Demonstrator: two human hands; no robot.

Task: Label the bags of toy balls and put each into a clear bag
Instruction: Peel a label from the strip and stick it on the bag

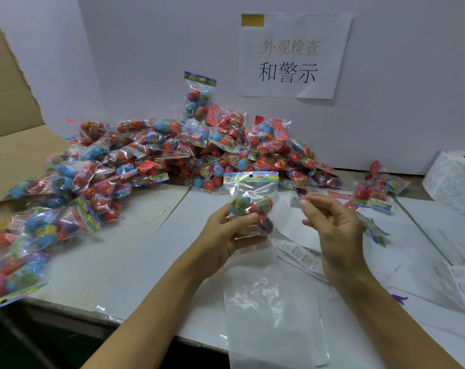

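Bag in my hand: a small clear plastic bag of toy balls (250,206) with a bright header card in blue, yellow and pink and one round hanging hole in the card. Inside I see red, blue and yellowish balls pressed together.
Where it is: held up above the white bench (146,235), in front of me, header card on top.
My left hand (226,230): it grips the lower part of this bag, the fingers curled round the balls from the left and the thumb on the front.
My right hand (332,222): it is raised just beside the bag, on its right. The thumb and first finger pinch a small white label sticker (296,201); the other fingers are loosely bent.
Clear bag: a long, empty, transparent plastic sleeve (268,310) lies flat on the bench under my hands, reaching to the near edge.
Label strip: a white strip of printed warning labels (300,254) lies on the bench between my wrists.
Pile: many more packs of the same coloured balls (172,153) are heaped at the back and to the left of the bench.
Roll: a large white roll of labels (455,179) stands at the right edge.
Wall sign: a white paper sheet with Chinese characters (292,57) is stuck on the white wall behind the pile.
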